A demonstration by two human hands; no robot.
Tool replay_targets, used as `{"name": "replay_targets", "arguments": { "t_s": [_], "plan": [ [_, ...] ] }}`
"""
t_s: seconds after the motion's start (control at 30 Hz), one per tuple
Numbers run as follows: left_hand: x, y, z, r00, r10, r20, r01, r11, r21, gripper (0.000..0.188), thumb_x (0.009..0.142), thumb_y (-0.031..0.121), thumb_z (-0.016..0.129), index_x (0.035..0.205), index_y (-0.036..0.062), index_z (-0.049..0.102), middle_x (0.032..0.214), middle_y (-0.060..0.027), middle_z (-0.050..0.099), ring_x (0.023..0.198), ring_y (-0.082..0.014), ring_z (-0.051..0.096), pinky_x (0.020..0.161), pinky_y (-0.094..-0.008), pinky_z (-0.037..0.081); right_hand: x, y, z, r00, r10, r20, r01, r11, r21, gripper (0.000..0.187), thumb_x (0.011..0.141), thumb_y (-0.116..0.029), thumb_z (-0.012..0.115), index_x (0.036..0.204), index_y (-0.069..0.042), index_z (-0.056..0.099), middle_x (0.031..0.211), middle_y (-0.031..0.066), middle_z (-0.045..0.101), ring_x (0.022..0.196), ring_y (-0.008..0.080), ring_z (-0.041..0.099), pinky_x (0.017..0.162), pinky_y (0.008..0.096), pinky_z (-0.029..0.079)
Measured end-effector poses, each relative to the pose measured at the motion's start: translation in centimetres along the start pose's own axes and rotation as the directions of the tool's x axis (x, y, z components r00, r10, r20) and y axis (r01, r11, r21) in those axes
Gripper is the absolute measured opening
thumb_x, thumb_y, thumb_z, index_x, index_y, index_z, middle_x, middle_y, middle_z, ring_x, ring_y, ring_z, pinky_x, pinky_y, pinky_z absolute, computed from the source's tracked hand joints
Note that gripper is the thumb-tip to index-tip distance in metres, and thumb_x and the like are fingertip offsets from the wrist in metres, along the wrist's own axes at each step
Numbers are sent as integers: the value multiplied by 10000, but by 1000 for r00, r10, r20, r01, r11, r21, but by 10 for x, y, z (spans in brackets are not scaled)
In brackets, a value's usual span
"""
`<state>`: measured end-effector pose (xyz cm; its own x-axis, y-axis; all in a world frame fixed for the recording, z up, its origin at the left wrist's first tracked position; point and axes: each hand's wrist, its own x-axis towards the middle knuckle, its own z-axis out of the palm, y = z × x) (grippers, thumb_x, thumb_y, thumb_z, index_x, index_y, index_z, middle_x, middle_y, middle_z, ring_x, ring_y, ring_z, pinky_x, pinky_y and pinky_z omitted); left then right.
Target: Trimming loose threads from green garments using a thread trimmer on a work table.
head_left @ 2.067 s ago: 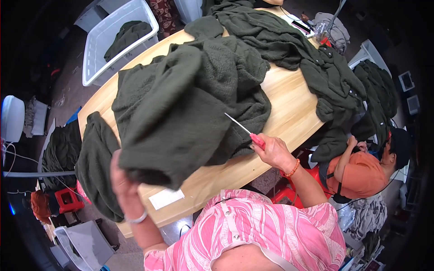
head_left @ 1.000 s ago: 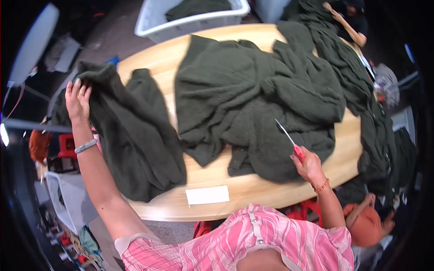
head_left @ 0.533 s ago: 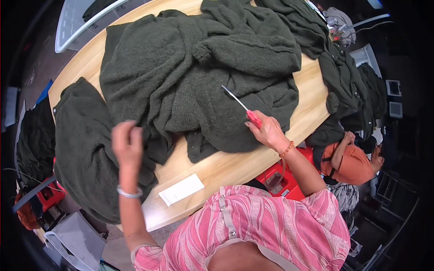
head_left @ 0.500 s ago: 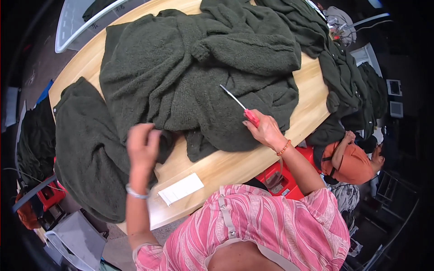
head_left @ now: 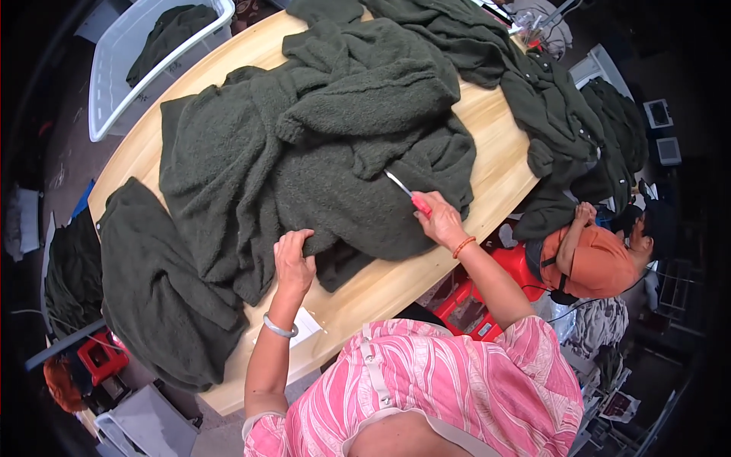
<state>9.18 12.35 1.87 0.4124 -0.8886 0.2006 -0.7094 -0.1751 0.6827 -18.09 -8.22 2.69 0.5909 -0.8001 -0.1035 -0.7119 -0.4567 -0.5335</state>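
Note:
A large dark green fleecy garment (head_left: 343, 183) lies rumpled across the wooden table. My left hand (head_left: 294, 263) is at its near edge, with the fingers curled over the fabric. In my right hand (head_left: 443, 221) is a slim tool (head_left: 399, 183) with a red handle and a narrow metal shaft; its exact kind cannot be made out. The shaft points away to the left over the garment, its tip by a fold. To the left, another dark green garment (head_left: 156, 282) hangs over the table's near edge. Part of a white paper (head_left: 306, 327) shows beside my left forearm.
More dark green garments (head_left: 560, 107) pile up at the table's right side. A white plastic bin (head_left: 97, 99) with dark cloth stands beyond the far left edge. A person in orange (head_left: 598, 263) sits at the right, near a red stool (head_left: 487, 327). The light wooden table (head_left: 502, 145) has a curved edge.
My left hand has moved right from beside the left garment to the large garment's near edge. My right hand still holds the red-handled tool. The view has shifted, showing more of the bin.

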Motion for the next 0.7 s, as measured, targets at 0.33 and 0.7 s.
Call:
{"name": "replay_targets", "arguments": {
  "t_s": [0.33, 0.7],
  "plan": [
    [-12, 0, -22, 955, 70, -289, -29, 989, 146, 730, 685, 124, 798, 1340, 64, 481, 1313, -184, 497, 1235, -370, 461, 1035, -475, 337, -8, 35, 7, 994, 49, -94, -59, 992, -108, 367, 841, -132, 687, 1201, -173, 629, 1172, 81, 611, 1063, 330, 609, 883, 414, 504],
    [60, -109, -195, 630, -596, -498, -47, 611, -791, 97, 949, 136, 593, 951, 43, 620, 879, -34, 625, 751, -123, 592, 696, -287, 504, -22, 2, -39, 986, -110, -122, 119, 990, 71, 346, 848, -85, 683, 1181, -28, 610, 1072, 178, 626, 996, 370, 622, 856, 385, 503]
  ]
}}
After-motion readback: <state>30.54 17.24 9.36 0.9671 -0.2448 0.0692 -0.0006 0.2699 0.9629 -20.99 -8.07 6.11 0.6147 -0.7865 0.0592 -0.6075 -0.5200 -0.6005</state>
